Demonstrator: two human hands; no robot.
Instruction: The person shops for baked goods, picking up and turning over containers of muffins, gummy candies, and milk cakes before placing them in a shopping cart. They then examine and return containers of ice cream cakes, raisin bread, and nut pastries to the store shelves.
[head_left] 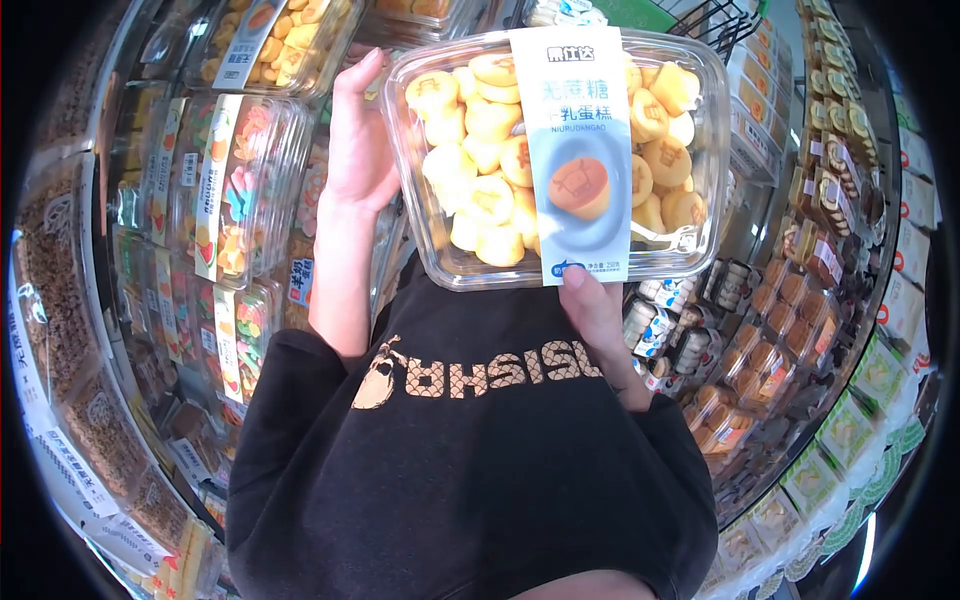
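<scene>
A clear plastic box of small cakes (470,150) is held up in front of my chest, tilted so its lid faces me. Round yellow cakes with brown stamped tops fill it. Down its middle runs a white and blue paper label with Chinese print and a picture of one cake. My left hand (362,165) grips the box's left side, a fingertip showing above its upper left corner. At the lower edge, my right hand (592,305) pinches the box, its thumb on the label's bottom end. The box hides most fingers of both hands.
Clear boxes of colourful sweets (240,190) are stacked on shelves to the left, beside crumbly brown packs (75,290). On the right stand trays of packed brown cakes (780,325) and green-white packets (865,375). A black wire rack (715,25) is at the top.
</scene>
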